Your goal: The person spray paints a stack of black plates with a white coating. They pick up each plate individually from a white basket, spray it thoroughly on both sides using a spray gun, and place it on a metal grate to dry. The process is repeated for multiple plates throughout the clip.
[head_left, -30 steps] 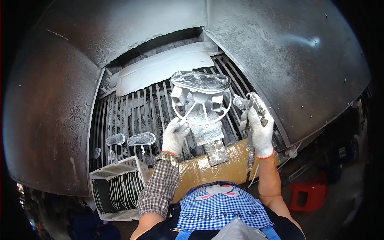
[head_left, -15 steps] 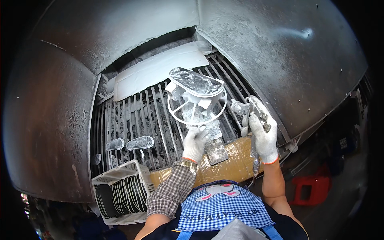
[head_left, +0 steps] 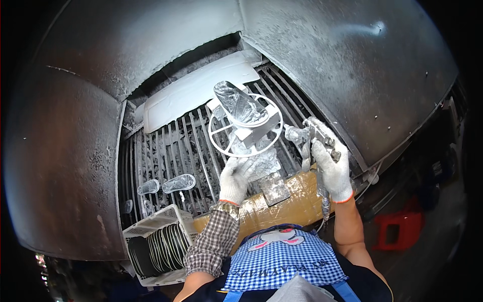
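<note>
My left hand point(head_left: 234, 181), in a white knit glove, has its fingers closed at the near rim of a white spoked wheel point(head_left: 215, 140). On a block mount above that wheel sits a long oval piece point(head_left: 239, 104), its dark face under wrinkled clear film and its edge white. My right hand point(head_left: 333, 168), gloved too, is wrapped round a spray gun point(head_left: 298, 134) coated in pale paint, with its nozzle end toward the wheel. The gun stands apart from the oval piece. Crumpled foil point(head_left: 261, 166) covers the stand below the wheel.
Metal booth walls point(head_left: 352, 75) surround a slatted grate point(head_left: 196, 161). A white board point(head_left: 196, 90) lies at the back. Two small film-covered ovals point(head_left: 179, 183) stand at left, above a white basket point(head_left: 190, 225) of dark discs. Taped cardboard point(head_left: 302, 196) lines the front; a red stool point(head_left: 400, 229) is at right.
The wheel and the oval piece have turned, so the oval's long side now points more toward me. My left hand has shifted slightly left along the rim. The spray gun stays at the right.
</note>
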The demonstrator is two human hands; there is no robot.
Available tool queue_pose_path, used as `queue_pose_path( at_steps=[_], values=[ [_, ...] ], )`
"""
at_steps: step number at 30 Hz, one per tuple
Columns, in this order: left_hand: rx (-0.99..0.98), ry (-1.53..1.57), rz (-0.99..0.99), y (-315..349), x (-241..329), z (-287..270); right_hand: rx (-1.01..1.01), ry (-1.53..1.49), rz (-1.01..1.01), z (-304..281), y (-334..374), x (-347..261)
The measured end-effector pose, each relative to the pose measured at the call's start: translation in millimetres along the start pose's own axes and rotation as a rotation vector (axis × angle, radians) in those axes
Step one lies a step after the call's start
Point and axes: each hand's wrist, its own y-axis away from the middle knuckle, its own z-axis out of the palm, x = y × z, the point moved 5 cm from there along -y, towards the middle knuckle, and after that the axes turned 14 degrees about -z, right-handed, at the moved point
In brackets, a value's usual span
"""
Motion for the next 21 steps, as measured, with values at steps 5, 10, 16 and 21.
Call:
queue_pose_path(
  at_steps=[5,10,16,21],
  values=[
    [0.002,-0.031,0.025,6.6,16.1,-0.4,0.003,0.044,0.007,-4.4,-2.2,2.8],
    [0.100,-0.041,0.067,7.2,35.3,-12.9,-0.011,-0.013,0.017,-1.1,0.4,8.0],
    [0.118,-0.077,0.090,4.8,58.5,-13.5,-0.119,-0.057,0.090,13.2,3.4,11.0],
    [0.120,-0.044,0.125,0.8,75.0,-14.5,-0.097,-0.098,0.048,16.0,-5.5,35.2]
  ],
)
